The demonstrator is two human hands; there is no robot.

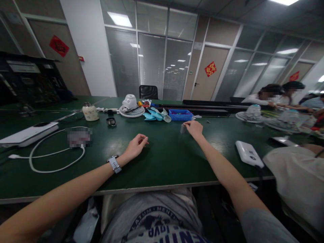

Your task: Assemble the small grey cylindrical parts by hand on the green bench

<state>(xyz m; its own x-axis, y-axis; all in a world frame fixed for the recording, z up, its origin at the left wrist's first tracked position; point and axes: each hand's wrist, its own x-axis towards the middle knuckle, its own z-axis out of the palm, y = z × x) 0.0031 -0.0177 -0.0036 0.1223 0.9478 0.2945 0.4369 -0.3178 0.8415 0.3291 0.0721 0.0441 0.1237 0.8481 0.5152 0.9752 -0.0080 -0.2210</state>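
Note:
My right hand (194, 129) reaches over the green table, its fingertips pinching the top of a small grey metal cylinder (182, 129). The cylinder stands upright at the tabletop; whether it touches the surface I cannot tell. To the left, my left hand (136, 145) hovers low over the table with its fingers curled and the tips drawn near the thumb. What lies between those fingers, if anything, is too small to make out. Beyond the cylinder sit a blue plastic basket (180, 115) with small parts in it and light-blue fan blades (153, 114).
A white fan body with its grille (132, 110), a patterned jar (90, 112) and a dark oval object (111, 122) stand at back left. A white cable (55, 171) loops at left. A white power bank (249, 153) lies at right, beside a person in white (298, 175).

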